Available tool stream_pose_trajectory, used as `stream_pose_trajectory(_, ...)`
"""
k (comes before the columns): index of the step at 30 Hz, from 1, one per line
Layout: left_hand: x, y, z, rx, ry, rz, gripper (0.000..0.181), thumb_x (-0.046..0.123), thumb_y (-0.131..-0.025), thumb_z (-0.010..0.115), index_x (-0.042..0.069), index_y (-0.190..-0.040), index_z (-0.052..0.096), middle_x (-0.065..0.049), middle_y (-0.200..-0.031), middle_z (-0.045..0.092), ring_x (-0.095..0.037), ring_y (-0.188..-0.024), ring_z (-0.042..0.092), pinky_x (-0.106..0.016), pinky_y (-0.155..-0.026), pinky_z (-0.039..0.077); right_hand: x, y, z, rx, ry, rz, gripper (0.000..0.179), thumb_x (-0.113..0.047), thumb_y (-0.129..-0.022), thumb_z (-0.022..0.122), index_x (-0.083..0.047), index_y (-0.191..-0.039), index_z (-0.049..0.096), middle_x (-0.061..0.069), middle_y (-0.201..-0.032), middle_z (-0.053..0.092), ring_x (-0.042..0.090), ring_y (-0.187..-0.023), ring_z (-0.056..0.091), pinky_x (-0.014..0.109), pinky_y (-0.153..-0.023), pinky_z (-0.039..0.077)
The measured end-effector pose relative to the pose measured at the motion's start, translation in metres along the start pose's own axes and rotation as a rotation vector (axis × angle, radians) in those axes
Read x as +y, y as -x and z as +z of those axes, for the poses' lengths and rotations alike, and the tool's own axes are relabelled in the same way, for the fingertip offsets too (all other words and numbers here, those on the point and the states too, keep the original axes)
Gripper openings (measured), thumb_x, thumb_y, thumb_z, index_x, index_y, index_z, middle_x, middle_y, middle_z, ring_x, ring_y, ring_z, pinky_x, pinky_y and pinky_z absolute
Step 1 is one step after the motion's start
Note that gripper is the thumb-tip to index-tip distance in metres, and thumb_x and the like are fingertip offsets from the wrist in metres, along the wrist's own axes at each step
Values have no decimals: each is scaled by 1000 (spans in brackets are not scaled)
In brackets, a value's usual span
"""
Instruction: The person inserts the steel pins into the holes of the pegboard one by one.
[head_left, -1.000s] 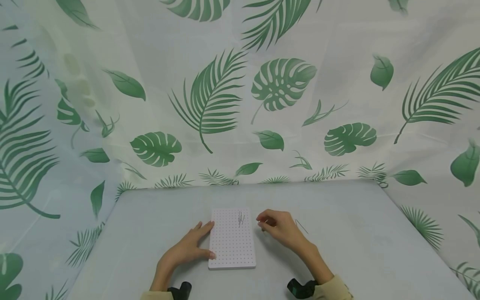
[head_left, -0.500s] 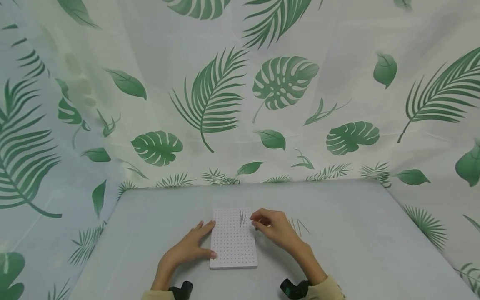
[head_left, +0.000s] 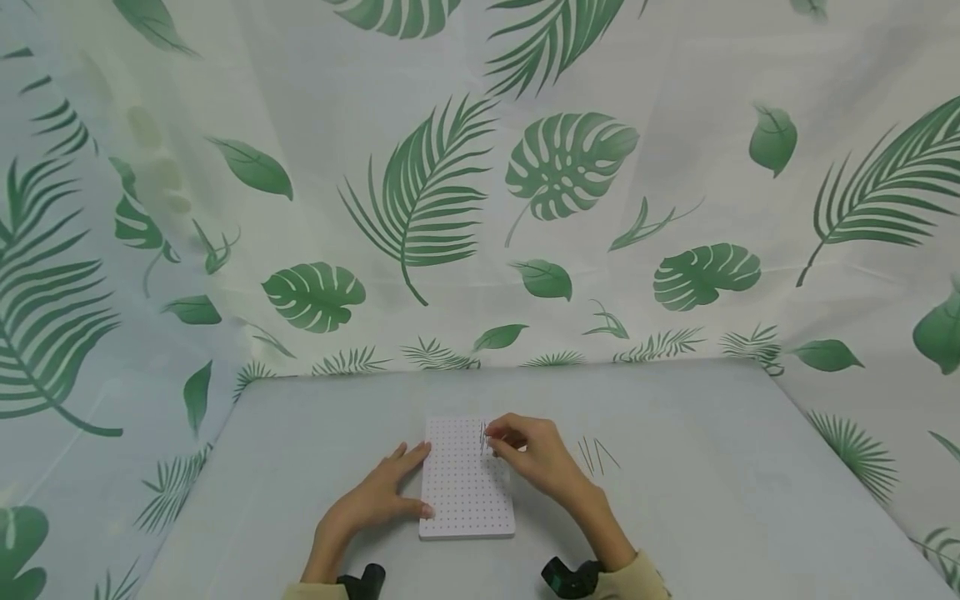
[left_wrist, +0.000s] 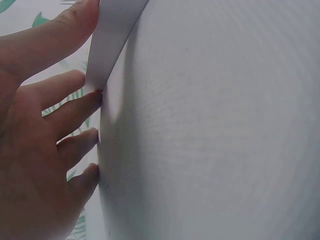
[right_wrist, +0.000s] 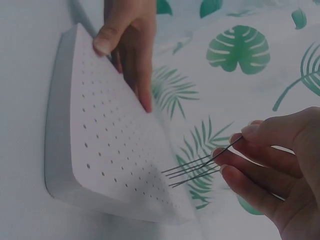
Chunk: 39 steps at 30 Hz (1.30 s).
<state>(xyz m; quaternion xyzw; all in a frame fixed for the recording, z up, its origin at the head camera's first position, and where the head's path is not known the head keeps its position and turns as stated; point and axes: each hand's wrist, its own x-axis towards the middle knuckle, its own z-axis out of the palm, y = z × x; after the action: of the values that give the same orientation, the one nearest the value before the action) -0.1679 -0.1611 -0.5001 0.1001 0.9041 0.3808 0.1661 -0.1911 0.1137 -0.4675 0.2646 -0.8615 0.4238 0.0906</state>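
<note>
A white pegboard block (head_left: 463,492) with rows of small holes lies on the table. Along its left edge, my left hand (head_left: 375,497) rests with the thumb and fingers spread, touching the side and rim; the left wrist view shows the fingertips by the table surface. Over the upper right part of the board, my right hand (head_left: 542,454) pinches a thin dark needle-like rod (right_wrist: 229,147) between thumb and index finger. Several similar rods (right_wrist: 186,169) stand in holes at that end, slightly leaning, and the held one crosses them in the right wrist view.
Right of the board, 3 loose dark rods (head_left: 598,455) lie on the white table (head_left: 697,500), just beyond my right hand. A leaf-patterned curtain (head_left: 450,208) hangs behind and at both sides of the table.
My right hand has moved left from beside the board to over its upper right holes, bringing the pinched rod. The loose rods on the table are now less covered. The left hand stays put.
</note>
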Motion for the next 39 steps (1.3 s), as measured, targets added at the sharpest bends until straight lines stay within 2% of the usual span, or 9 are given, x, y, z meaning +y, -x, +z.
stream_pose_trajectory(17, 3, 5, -3, 5, 11, -9, 99, 35, -74, 90, 14, -158, 42, -30, -164, 28, -65, -147, 19, -78, -115, 21, -4, 0, 5, 4, -49, -11, 11, -3, -91, 76, -9, -100, 74, 1, -92, 78, 7, -77, 73, 21, -71, 61)
stream_pose_trajectory(23, 2, 4, -2, 4, 11, 5, 98, 34, -74, 90, 13, -158, 43, -31, -164, 28, -64, -147, 19, -77, -116, 21, -3, 1, 5, 23, -45, -20, 11, -4, -91, 76, -10, -99, 73, 0, -91, 78, 7, -77, 73, 22, -71, 61)
stream_pose_trajectory(28, 3, 3, -2, 3, 9, -13, 99, 33, -74, 91, 13, -158, 43, -30, -164, 28, -63, -148, 19, -77, -116, 21, -2, 2, 6, 34, -30, -29, 11, -3, -91, 76, -10, -98, 72, 1, -91, 78, 9, -80, 74, 22, -73, 61)
stream_pose_trajectory(39, 3, 3, -1, 5, 12, -5, 100, 33, -73, 91, 13, -158, 42, -29, -164, 29, -63, -148, 18, -78, -116, 20, 9, 2, 6, 91, -23, -25, 9, -1, -89, 77, -6, -94, 72, 7, -90, 78, 15, -79, 76, 23, -72, 62)
